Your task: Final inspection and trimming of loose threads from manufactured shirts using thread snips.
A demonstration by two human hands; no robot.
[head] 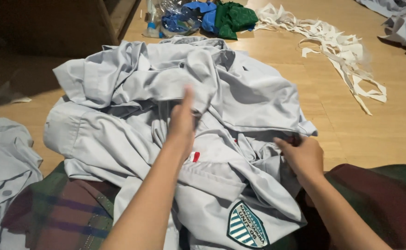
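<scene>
Now | left hand [182, 121] grabs a fold of the pale blue shirt [119, 134] | right hand [303, 156] pinches its right edge | white strips [346, 51] far right on floor

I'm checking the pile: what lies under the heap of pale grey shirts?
Under the heap of pale grey shirts a plaid cloth shows at its near edge, wooden floor around it. The left hand and right hand grip folds. The middle is covered.

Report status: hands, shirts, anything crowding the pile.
Left hand grips a fold of the pale blue shirt pile. Right hand pinches its right edge. White fabric strips lie apart on the wooden floor.
</scene>
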